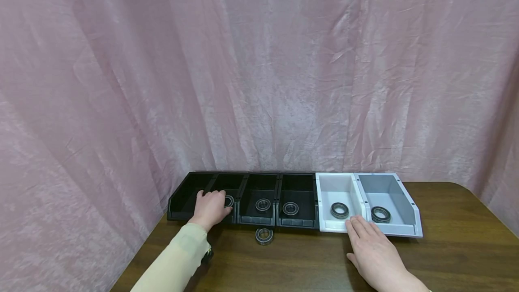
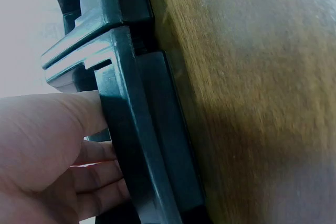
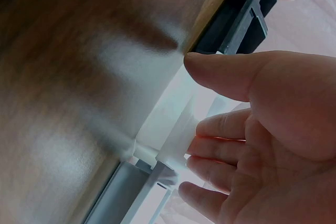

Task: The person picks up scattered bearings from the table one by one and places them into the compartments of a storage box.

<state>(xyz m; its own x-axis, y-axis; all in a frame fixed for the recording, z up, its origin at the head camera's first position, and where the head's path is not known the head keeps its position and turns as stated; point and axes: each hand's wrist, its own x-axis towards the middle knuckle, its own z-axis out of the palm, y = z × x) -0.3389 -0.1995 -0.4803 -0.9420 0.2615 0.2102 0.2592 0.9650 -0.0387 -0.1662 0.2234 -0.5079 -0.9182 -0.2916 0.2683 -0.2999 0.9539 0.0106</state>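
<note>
My left hand point(image 1: 210, 207) reaches into the second black bin from the left. Its thumb and index finger grip a metal ring bearing point(image 1: 229, 201) across its width, while the palm covers part of the ring. In the left wrist view, the thumb and curled fingers point(image 2: 100, 179) reach behind the bin's front wall point(image 2: 123, 124), which hides the bearing. My right hand point(image 1: 375, 249) has its fingers extended and lies at the front where the white bin point(image 1: 333, 226) meets the grey bin point(image 1: 401, 230). Bearings rest in the white bin point(image 1: 339, 210) and the grey one.
Two more bearings sit in the third black bin point(image 1: 255, 220) and fourth black bin point(image 1: 298, 222). Another loose bearing point(image 1: 264, 236) lies on the wooden table point(image 1: 292, 265) before the row. A pink curtain point(image 1: 284, 80) hangs close behind the bins.
</note>
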